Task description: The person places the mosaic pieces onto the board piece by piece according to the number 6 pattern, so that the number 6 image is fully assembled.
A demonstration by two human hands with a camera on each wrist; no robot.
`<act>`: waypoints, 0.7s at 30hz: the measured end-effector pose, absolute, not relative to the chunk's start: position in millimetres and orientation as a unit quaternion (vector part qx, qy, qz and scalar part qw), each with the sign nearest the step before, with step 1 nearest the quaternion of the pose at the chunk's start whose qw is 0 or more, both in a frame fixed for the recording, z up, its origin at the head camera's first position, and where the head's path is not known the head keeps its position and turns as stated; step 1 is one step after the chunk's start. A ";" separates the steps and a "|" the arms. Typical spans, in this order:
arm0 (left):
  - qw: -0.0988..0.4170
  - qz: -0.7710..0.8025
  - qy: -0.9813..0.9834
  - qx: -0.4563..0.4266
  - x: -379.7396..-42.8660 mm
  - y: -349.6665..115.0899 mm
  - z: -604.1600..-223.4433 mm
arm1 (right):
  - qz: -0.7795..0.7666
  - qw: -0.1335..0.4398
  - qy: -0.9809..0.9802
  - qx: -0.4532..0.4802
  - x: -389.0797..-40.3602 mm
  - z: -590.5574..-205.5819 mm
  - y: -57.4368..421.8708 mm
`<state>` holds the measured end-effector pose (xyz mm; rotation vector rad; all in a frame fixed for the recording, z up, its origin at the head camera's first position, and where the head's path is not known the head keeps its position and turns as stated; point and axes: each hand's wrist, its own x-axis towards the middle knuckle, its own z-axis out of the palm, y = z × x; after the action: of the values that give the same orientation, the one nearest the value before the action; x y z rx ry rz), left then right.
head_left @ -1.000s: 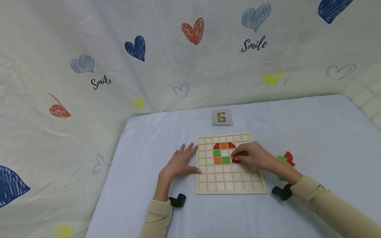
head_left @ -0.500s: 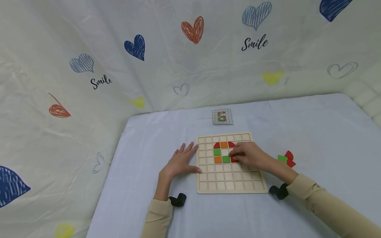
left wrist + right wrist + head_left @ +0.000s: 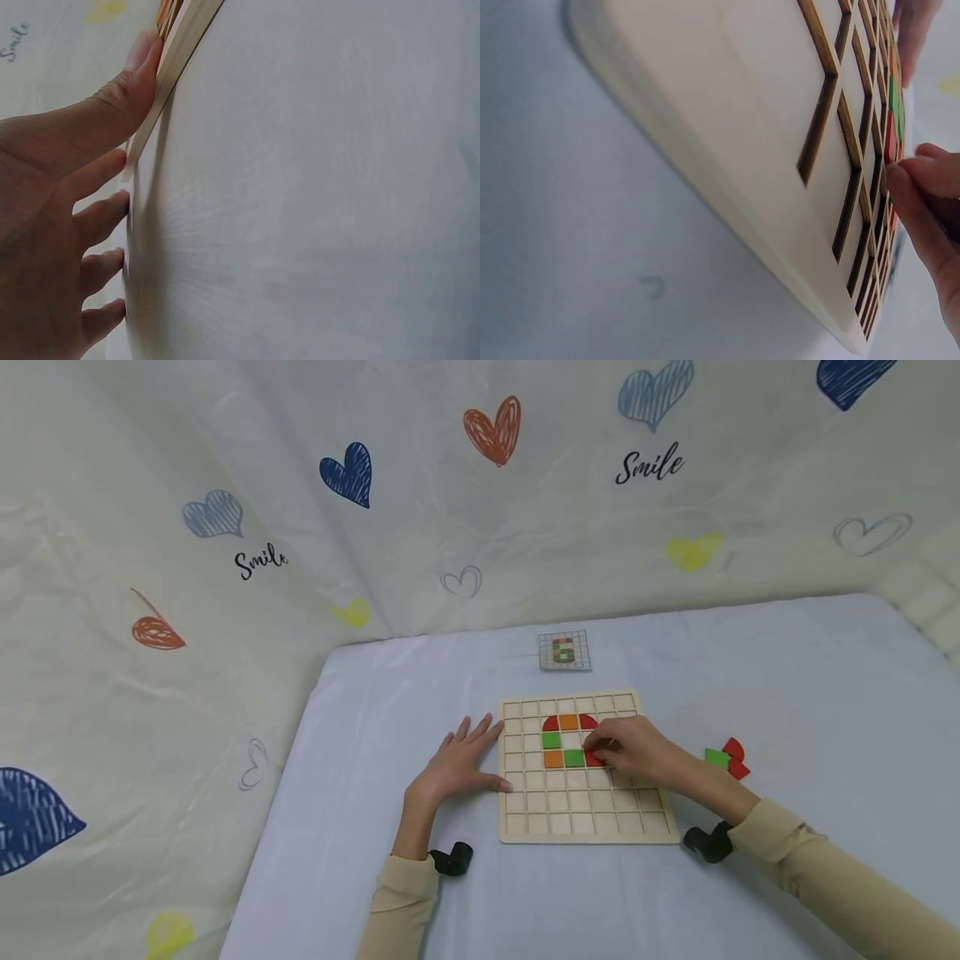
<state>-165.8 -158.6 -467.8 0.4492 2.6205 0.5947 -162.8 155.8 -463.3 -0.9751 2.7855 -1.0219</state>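
Observation:
A wooden grid board (image 3: 555,822) lies on the cloth. My left hand (image 3: 456,764) rests spread at its left edge, the thumb (image 3: 139,67) against the rim. Bent over the board, my right hand (image 3: 633,747) pinches a red tile (image 3: 592,759) with thumb and forefinger, down at its cell; the fingers cover part of it. In that row lie a green tile (image 3: 573,758) and an orange tile (image 3: 553,759). Above them are another green tile (image 3: 551,740), an orange tile (image 3: 569,722) and two red quarter-round tiles, one at the left (image 3: 551,723).
Behind the board lies a small pattern card (image 3: 566,653) with a coloured grid figure. Right of the board, beside the right forearm, is a loose group with a green tile (image 3: 716,757) and red quarter-round tiles (image 3: 734,748). A printed curtain (image 3: 420,527) hangs behind the table.
The red tile, tilted under my right fingers a second ago, now lies flatter in the cell beside the green tile. My left hand stays at the board's edge. The head view shifts slightly.

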 end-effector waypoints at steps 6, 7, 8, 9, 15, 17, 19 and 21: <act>0.208 0.214 0.940 0.165 -165.2 -157.1 -465.1 | -0.325 -0.011 0.900 -0.289 -157.0 -460.8 167.2; 0.208 0.214 0.940 0.164 -165.2 -156.9 -464.2 | -0.321 -0.014 0.903 -0.285 -155.9 -460.0 169.6; 0.208 0.213 0.941 0.163 -165.2 -156.7 -463.4 | -0.318 -0.015 0.906 -0.281 -154.9 -459.2 172.1; 0.206 0.214 0.941 0.162 -164.9 -156.6 -462.5 | -0.315 -0.015 0.907 -0.278 -154.0 -458.4 174.6; 0.203 0.213 0.942 0.160 -164.1 -157.4 -461.5 | -0.318 -0.021 0.907 -0.276 -147.0 -454.5 190.6; 0.202 0.213 0.943 0.160 -163.7 -157.9 -462.5 | -0.320 -0.024 0.906 -0.276 -144.4 -454.9 196.8; 0.203 0.213 0.942 0.161 -163.5 -158.3 -463.5 | -0.316 -0.036 0.907 -0.276 -141.7 -456.4 203.5; 0.205 0.212 0.942 0.163 -163.5 -158.5 -463.9 | -0.306 -0.056 0.908 -0.279 -139.5 -458.5 210.6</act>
<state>-163.5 -158.5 -463.9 0.4547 2.6255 0.5913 -139.5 210.6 -458.5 -0.9098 2.9602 -0.9988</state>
